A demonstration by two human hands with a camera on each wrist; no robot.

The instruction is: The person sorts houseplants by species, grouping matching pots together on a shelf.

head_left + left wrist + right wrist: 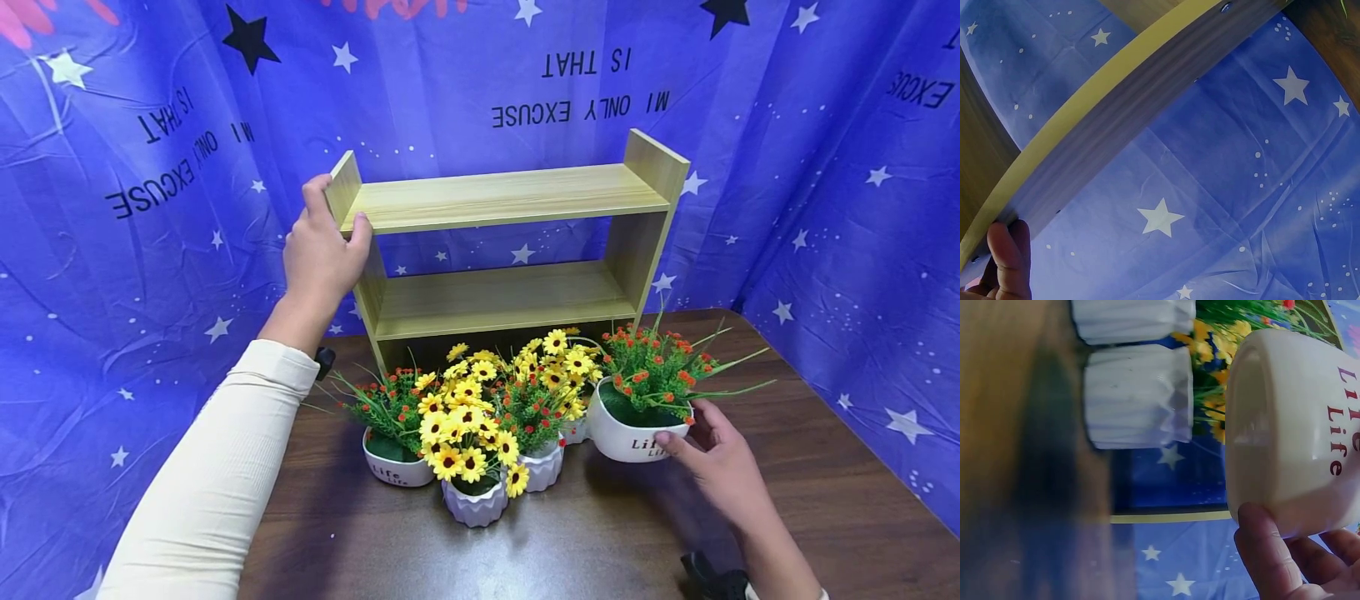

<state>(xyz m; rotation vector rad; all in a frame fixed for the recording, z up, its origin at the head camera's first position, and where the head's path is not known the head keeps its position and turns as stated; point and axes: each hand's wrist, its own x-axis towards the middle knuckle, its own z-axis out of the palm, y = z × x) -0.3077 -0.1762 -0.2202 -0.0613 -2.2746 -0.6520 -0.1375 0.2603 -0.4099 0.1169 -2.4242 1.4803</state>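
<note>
My left hand [324, 254] grips the upper left side panel of a light wooden two-tier shelf [510, 198], thumb at the front edge of the top board. In the left wrist view, fingertips [1007, 253] press against the outer face of that panel [1104, 119]. At the right, my right hand [723, 471] holds a white oval pot [626, 437] marked "Life", with red-flowered greenery [660, 367]. The pot is raised off the table, its underside showing in the right wrist view, where the thumb [1266, 550] lies along its lower edge.
Before the shelf stand another white "Life" pot [397, 473] with red flowers, a ribbed white pot [476, 507] with yellow daisies, a ribbed pot [543, 468] with red flowers, and more yellow daisies [555, 367] behind. A blue star-patterned curtain [450, 92] surrounds the dark wooden table [360, 550].
</note>
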